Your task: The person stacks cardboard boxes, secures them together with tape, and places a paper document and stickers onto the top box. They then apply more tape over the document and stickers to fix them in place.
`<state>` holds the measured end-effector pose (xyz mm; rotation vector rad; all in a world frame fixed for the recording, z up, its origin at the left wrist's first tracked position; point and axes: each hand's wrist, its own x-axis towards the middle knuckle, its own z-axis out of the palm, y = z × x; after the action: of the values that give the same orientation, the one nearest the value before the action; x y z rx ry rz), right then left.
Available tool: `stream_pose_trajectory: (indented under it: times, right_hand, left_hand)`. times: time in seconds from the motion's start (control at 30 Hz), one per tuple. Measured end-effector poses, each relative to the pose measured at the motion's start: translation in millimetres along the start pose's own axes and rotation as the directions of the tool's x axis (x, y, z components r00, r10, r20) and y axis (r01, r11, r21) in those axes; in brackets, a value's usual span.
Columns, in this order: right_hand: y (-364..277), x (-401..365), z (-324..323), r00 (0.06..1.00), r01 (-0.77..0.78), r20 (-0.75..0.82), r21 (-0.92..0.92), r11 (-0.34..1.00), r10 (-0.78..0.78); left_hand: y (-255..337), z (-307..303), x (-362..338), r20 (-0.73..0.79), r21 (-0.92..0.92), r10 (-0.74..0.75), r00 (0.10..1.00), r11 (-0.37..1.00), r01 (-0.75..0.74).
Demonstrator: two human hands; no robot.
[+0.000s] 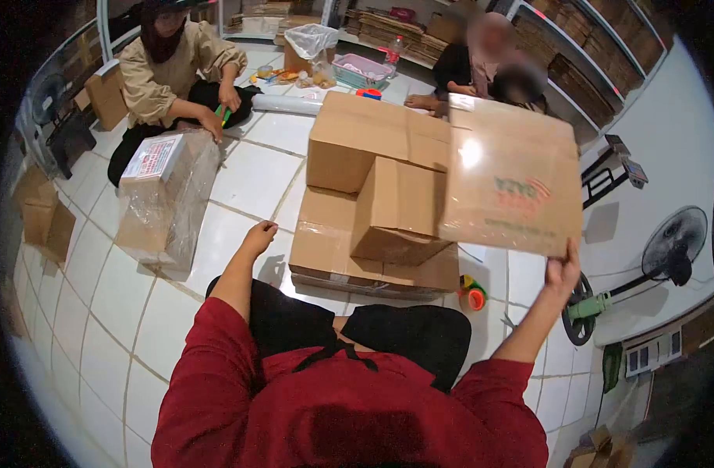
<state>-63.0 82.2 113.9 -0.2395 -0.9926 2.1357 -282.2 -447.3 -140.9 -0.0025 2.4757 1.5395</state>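
My right hand (562,269) is closed on the lower right corner of a cardboard box (513,168), raised at the right with red and green print on its glossy face. My left hand (259,236) hangs over the floor tiles with its fingers curled in, and nothing shows in them. In front of my crossed legs lies a wide cardboard box (322,269). On top of it rest a small box (400,207) and, further back, a longer box (376,129). The raised box hides part of this stack's right side.
At left, a person (177,70) holds a green-handled tool beside a plastic-wrapped box (166,199). Another person (481,62) sits at the back. An orange-and-black tape dispenser (472,295) lies near my right knee. A fan (673,246) stands at right; a pink basket (364,72) sits behind.
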Motion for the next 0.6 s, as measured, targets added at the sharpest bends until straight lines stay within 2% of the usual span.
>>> stream_pose_trajectory:
  times: [0.03,0.1,0.13,0.2,0.23,0.37,0.43,0.47,0.5,0.53,0.6]
  right_hand:
    - [-17,-10,-24,0.998,0.063,-0.007,0.013,0.998,-0.063]
    - [-43,-40,-58,0.962,0.208,-0.176,-0.017,0.978,-0.208]
    - [-52,-46,-96,0.945,0.268,-0.208,0.041,0.963,-0.254]
    - [-61,-69,-148,0.858,0.381,-0.372,-0.002,0.924,-0.355]
    - [-63,-80,-176,0.844,0.395,-0.391,-0.007,0.919,-0.366]
    - [-41,-135,-285,0.709,0.444,-0.642,0.086,0.892,-0.291]
    - [-14,-171,-354,0.682,0.456,-0.658,0.039,0.889,-0.32]
    - [14,-195,-424,0.692,0.317,-0.631,-0.17,0.933,-0.35]
    - [36,-226,-481,0.712,0.164,-0.597,-0.37,0.915,-0.369]
    - [59,-264,-492,0.73,-0.285,-0.409,-0.911,0.3,-0.548]
    - [70,-298,-399,0.721,-0.48,-0.521,-0.851,0.212,-0.457]
  left_hand:
    - [4,-1,-3,0.005,-0.044,-0.013,1.0,0.999,0.013]
    - [1,0,0,0.026,-0.1,-0.033,0.999,0.994,0.035]
    - [0,0,0,0.038,-0.113,-0.049,0.998,0.992,0.053]
    - [4,0,-2,0.047,-0.096,-0.075,0.996,0.992,0.079]
    - [1,0,-1,0.066,-0.083,-0.09,0.994,0.992,0.096]
    - [2,0,-3,0.096,0.002,-0.162,0.982,0.987,0.163]
    - [4,1,-5,0.102,0.028,-0.17,0.98,0.985,0.169]
    - [1,-1,-5,0.1,0.041,-0.189,0.977,0.982,0.185]
    - [-8,-2,1,0.107,0.034,-0.188,0.976,0.982,0.185]
    - [-12,-3,2,0.102,0.06,-0.173,0.98,0.984,0.167]
    - [-20,-3,5,0.067,0.106,-0.148,0.987,0.984,0.141]
